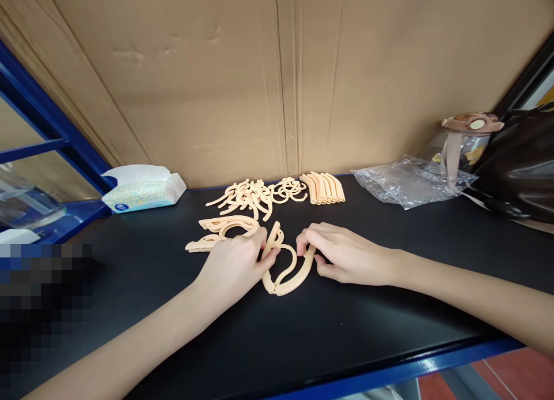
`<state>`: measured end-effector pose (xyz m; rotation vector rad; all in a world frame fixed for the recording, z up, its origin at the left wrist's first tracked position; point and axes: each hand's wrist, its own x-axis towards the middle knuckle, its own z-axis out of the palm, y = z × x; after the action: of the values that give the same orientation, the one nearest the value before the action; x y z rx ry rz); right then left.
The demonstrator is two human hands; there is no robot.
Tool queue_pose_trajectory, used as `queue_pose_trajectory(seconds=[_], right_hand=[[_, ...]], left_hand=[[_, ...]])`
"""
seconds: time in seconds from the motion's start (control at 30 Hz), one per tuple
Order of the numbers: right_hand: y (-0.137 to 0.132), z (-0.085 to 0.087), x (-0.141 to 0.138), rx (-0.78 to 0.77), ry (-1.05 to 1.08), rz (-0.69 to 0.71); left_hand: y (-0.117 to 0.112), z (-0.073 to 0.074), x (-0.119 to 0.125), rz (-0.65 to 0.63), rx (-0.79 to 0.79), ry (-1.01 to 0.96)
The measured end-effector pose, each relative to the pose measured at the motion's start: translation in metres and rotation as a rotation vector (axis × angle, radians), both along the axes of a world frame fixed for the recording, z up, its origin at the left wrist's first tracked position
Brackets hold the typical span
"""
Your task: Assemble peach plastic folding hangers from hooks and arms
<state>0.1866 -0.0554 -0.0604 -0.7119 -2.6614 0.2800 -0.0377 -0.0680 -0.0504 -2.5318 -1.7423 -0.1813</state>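
Observation:
A beige plastic folding clothes hanger (295,280) lies on the black tabletop, its two curved arms spread in a V with a hook between them. My left hand (240,255) pinches its left arm between thumb and fingers. The end of the right arm is gripped by my right hand (333,251), fingers bent around it. Beside my left hand lie folded hangers (229,222), partly covered by that hand. Beyond them are a loose heap of thin curved beige pieces (246,195), several hooks (289,188) and a neat row of curved hanger arms (322,187).
A tissue pack (145,189) stands at the back left. To the back right are a crumpled clear plastic bag (407,180), a drink bottle (470,140) with a strap and a dark shiny bag (519,163). Cardboard (194,82) lines the back; the table has a blue front edge (389,374).

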Motion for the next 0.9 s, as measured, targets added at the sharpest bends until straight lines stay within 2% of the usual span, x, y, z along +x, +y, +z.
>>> queue_pose_trajectory(seconds=[0.37, 0.5, 0.6, 0.77, 0.9], right_hand=[[0.003, -0.002, 0.001, 0.113, -0.025, -0.010], [0.003, -0.002, 0.002, 0.186, -0.055, -0.031], [0.005, -0.005, 0.002, 0.259, -0.050, -0.118], [0.012, -0.010, 0.003, 0.193, -0.003, -0.304], [0.015, -0.009, 0.004, 0.218, -0.006, -0.382]], left_hand=[[-0.002, 0.004, 0.001, -0.040, -0.012, 0.014], [0.000, 0.004, 0.000, -0.042, -0.052, -0.044], [0.001, 0.003, -0.002, -0.051, -0.081, -0.080], [0.000, 0.000, -0.004, -0.102, -0.046, -0.081], [0.000, -0.005, -0.004, -0.178, 0.055, -0.151]])
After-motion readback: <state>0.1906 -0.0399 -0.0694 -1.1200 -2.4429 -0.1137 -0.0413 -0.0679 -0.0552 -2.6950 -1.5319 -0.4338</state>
